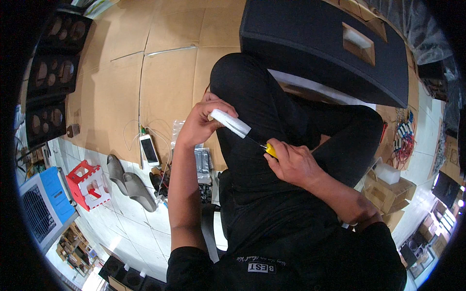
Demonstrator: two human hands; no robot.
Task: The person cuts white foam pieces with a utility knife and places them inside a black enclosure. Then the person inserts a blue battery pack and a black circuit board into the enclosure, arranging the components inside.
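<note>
Left hand (201, 121) is curled around a white, smooth, roughly oblong plastic part (230, 122), held above the raised knee in black trousers (257, 111). Right hand (291, 162) is closed on a yellow-handled screwdriver (270, 150), its thin metal shaft meeting the part's lower end. Surroundings: flat brown cardboard sheets (160, 72), a matte black speaker cabinet (320, 43), a white phone (149, 149), grey rubber slippers (131, 182), a red plastic stool (87, 184).
</note>
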